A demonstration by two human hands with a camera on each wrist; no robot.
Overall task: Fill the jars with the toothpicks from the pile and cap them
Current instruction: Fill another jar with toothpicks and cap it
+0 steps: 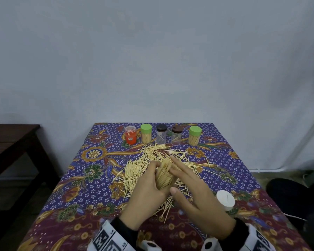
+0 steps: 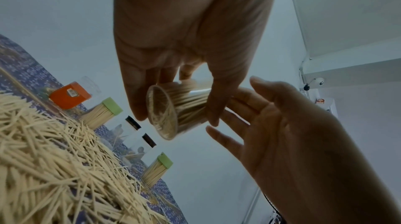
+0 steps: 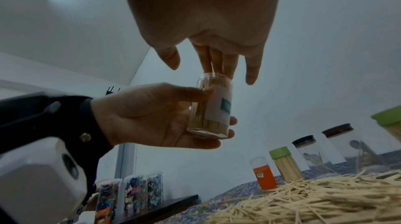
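A clear uncapped jar (image 3: 210,107), packed with toothpicks, is held above the loose toothpick pile (image 1: 152,165) mid-table. Its white cap (image 1: 225,200) lies near right. Five capped jars (image 1: 161,134) line the far edge.

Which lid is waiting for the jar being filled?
On the patterned tablecloth, look past the toothpick pile to the near right, beside the right hand. The round white plastic cap lies there alone, the only lid not on a jar.
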